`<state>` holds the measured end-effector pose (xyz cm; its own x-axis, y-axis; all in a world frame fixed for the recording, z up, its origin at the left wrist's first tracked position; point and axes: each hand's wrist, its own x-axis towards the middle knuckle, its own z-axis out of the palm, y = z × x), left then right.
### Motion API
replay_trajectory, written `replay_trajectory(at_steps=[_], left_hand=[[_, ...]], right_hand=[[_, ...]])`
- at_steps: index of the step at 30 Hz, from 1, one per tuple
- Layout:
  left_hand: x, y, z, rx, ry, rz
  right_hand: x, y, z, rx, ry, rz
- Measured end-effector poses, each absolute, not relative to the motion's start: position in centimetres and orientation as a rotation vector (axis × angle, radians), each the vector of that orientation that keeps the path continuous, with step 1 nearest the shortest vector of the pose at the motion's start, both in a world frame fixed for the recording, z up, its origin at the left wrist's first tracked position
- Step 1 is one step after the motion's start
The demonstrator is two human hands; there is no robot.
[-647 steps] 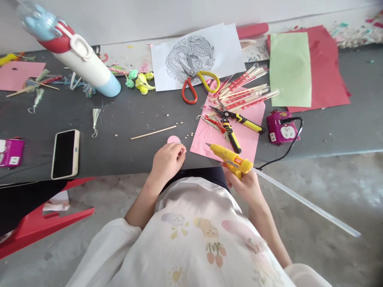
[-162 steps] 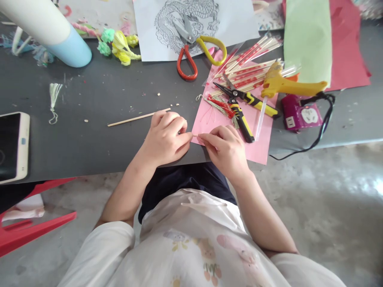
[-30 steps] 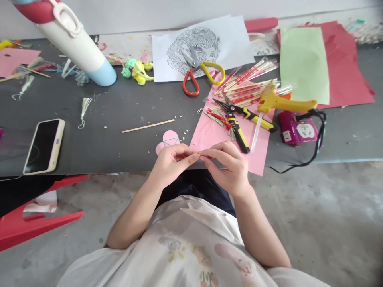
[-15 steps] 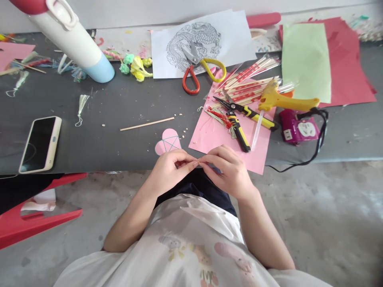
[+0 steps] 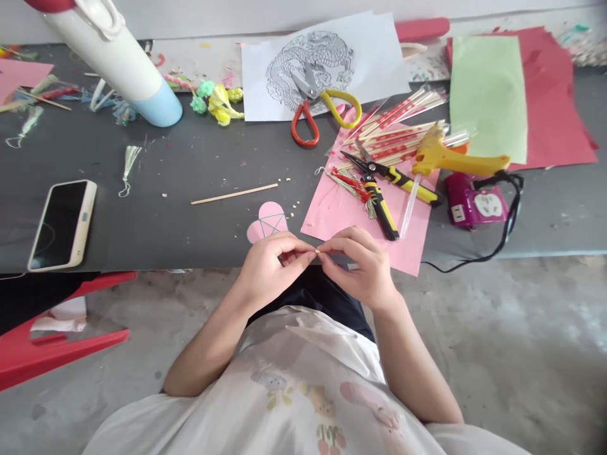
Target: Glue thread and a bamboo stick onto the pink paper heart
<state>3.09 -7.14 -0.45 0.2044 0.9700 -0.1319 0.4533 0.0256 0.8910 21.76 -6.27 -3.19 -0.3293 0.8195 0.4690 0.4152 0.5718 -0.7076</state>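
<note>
My left hand (image 5: pixel 277 262) and my right hand (image 5: pixel 358 265) meet at the table's front edge, thumbs and forefingers pinched together. Between their fingertips is a tiny pale wooden piece (image 5: pixel 317 252), its full shape hidden by the fingers. Just beyond my left hand lies a pink heart-shaped paper (image 5: pixel 268 221) with blue-green lines crossing it. A thin wooden stick (image 5: pixel 234 193) rests farther back, with several small wood crumbs (image 5: pixel 294 205) near its right end. Past my right hand, yellow-and-black pliers (image 5: pixel 386 208) lie on a pink paper sheet (image 5: pixel 327 215).
Scissors (image 5: pixel 310 95) lie on a dragon drawing (image 5: pixel 379 57). Wrapped sticks (image 5: pixel 398 136), a yellow glue gun (image 5: pixel 459 158) and a purple box (image 5: pixel 474 202) with a black cord are at right. A phone (image 5: pixel 61 224) and a tall white-and-blue bottle (image 5: pixel 128 69) stand left.
The fingertips of both hands have shifted slightly, and the small wooden piece between them shows more plainly. The things on the table lie as before.
</note>
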Motion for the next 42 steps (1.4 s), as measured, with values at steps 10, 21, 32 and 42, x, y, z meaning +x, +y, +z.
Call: replay_trajectory(at_steps=[10, 21, 32, 42], left_hand=[[3.2, -7.0, -0.7, 1.653, 1.437, 0.699], [3.3, -7.0, -3.1, 2.309, 1.75, 0.804], [2.1, -4.4, -3.9, 2.522, 1.54, 0.774], [1.9, -3.9, -4.6, 2.575, 1.519, 0.829]], right_hand=[[21.9, -5.9, -2.7, -0.985, -2.0, 0.527], [22.3, 0.2, -0.3, -1.011, -2.644, 0.206], [21.1, -1.9, -0.9, -1.198, -2.627, 0.138], [19.6, -3.5, -1.6, -1.402, -2.55, 0.031]])
